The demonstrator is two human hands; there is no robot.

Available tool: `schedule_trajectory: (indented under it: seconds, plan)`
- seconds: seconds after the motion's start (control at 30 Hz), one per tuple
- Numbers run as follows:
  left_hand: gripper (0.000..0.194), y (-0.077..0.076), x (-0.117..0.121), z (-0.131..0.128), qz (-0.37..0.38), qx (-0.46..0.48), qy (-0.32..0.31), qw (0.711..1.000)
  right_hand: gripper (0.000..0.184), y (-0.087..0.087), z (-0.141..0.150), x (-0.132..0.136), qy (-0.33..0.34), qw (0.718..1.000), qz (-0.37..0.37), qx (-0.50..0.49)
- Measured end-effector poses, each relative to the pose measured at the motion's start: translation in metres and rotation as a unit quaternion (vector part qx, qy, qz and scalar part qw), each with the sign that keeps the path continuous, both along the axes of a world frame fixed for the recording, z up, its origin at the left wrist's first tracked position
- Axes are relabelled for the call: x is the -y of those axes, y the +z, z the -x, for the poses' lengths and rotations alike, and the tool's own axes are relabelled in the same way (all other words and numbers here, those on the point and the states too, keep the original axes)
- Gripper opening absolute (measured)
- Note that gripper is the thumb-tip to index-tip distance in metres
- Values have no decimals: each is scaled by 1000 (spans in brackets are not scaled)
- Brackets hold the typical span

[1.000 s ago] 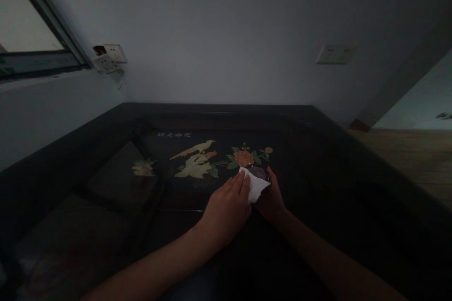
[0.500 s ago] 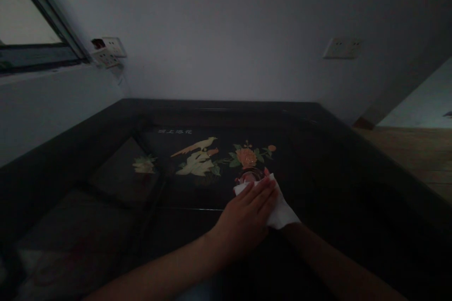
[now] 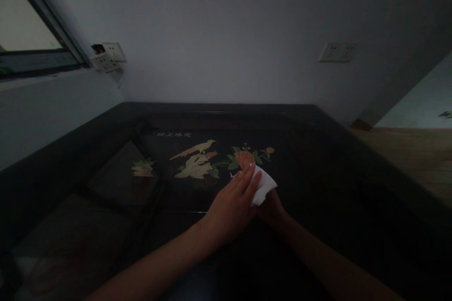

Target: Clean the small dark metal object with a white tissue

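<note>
Over the dark glossy tabletop [image 3: 303,150], my two hands are together. My left hand [image 3: 233,202] has its fingers pressed onto a white tissue [image 3: 263,186]. Behind the tissue, to the right, is my right hand [image 3: 271,209], its fingers mostly covered by the tissue and the left hand. Half a second ago a small thing with a round, shiny dark rim showed between the hands; now the left fingers and the tissue hide nearly all of it. Just beyond the fingertips lies a painted or inlaid orange flower [image 3: 245,158] in the tabletop.
A bird design [image 3: 194,148] decorates the table further left, beside pale lettering [image 3: 174,135]. The table's far edge meets a grey wall [image 3: 219,33] with a socket [image 3: 338,51] on the right and a socket with an adapter [image 3: 108,59] on the left. A window [image 3: 31,14] stands at upper left.
Both hands have shifted slightly left and up, the tissue with them. The left hand has turned over the round-rimmed thing, which has gone from sight. The tissue looks more bunched.
</note>
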State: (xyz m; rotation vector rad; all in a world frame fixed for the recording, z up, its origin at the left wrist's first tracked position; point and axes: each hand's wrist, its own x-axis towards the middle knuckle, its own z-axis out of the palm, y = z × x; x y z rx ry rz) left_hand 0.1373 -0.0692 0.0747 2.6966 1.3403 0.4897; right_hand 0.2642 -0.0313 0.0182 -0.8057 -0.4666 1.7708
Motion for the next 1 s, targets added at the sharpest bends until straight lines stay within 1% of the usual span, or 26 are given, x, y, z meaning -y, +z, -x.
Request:
schedule_trajectory:
  seconds: [0.1, 0.17, 0.23, 0.37, 0.5, 0.6, 0.7, 0.83, 0.9, 1.0]
  plan:
    - [67, 0, -1, 3, 22, -9, 35, 999, 30, 2, -4, -2, 39, 997, 43, -41]
    - [62, 0, -1, 4, 41, -20, 57, 997, 32, 0, -7, -4, 41, 996, 55, -59]
    - [59, 1, 1, 3, 45, -32, 69, 996, 31, -4, -9, -5, 32, 996, 56, -69]
    - [54, 1, 5, 0, 13, -52, 68, 996, 34, -6, -11, -6, 27, 995, 57, -81]
    - [52, 4, 14, -4, -15, -76, 68, 995, 34, 1, -10, -7, 41, 994, 51, -86]
    - [49, 6, 23, -8, -36, -87, 60, 994, 36, 5, -9, -7, 68, 993, 43, -88]
    - [49, 3, 28, -12, -46, -82, 39, 995, 46, 2, -11, -9, 110, 988, 65, -88]
    - [59, -3, 22, -11, -46, -56, -31, 997, 53, -8, -15, -13, 156, 977, 94, -108]
    - [63, -5, 15, -10, -33, -50, -58, 996, 51, -10, -16, -14, 149, 977, 96, -123]
    - [67, -6, 6, -7, -13, -43, -46, 998, 42, -8, -14, -10, 87, 984, 86, -133]
